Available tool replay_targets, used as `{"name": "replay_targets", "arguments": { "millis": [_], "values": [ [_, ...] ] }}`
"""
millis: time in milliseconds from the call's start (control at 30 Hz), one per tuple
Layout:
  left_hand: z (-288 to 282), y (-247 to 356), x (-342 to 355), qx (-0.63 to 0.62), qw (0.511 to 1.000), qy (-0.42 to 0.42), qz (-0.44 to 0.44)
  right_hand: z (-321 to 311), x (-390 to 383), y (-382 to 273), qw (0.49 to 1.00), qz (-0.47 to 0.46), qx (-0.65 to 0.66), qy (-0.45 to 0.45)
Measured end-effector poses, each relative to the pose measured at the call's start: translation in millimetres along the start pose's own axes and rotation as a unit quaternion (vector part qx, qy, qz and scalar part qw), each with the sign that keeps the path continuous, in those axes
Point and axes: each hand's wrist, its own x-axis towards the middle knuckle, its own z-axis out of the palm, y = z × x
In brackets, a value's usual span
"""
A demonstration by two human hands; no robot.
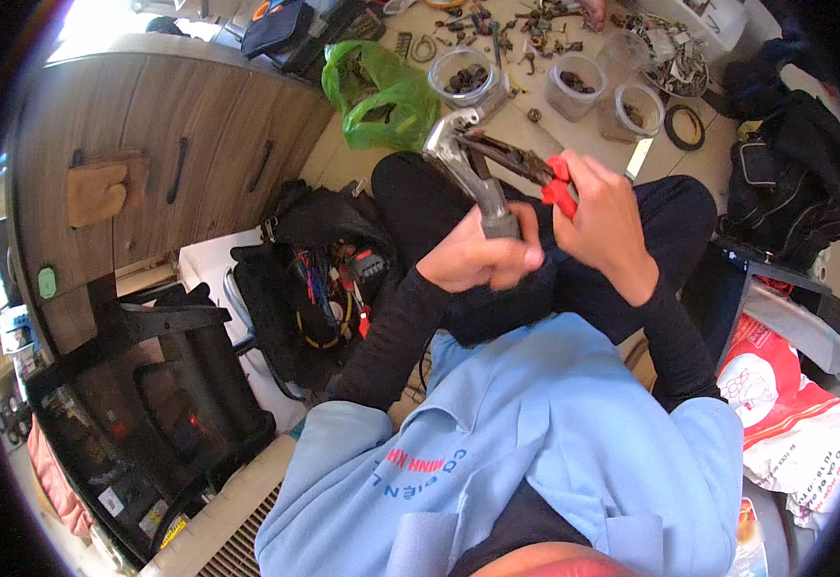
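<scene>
Above the lap, the left hand (483, 258) clamps a chrome faucet (466, 168) steady while the right hand (605, 223), closed on red-handled pliers (526, 165), bites its spout.

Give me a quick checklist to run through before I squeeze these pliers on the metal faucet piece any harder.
1. Left hand wrapped around the metal fitting: ok.
2. Right hand on the red handles of the pliers: ok.
3. Plier tips meeting the fitting's head: ok, though exactly what they bite is cannot tell.
4. Fingers out of the pinch zone: ok.
5. Work held over the lap, not braced on anything: not ok.
6. Open jars of small parts on the floor just ahead, within knocking range: not ok.
</scene>
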Motion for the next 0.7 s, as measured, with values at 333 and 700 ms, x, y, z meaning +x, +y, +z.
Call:
{"name": "replay_targets", "arguments": {
  "millis": [333, 700],
  "values": [
    [102, 14, 38, -0.279, 0.763, -0.561, 0.161, -1, -3, -31, 0.772, -0.002, 0.583, -0.253],
    [106, 41, -13, -0.102, 0.984, 0.120, 0.084, -31, 18, -14, 0.988, -0.001, 0.133, 0.073]
  ]
}}
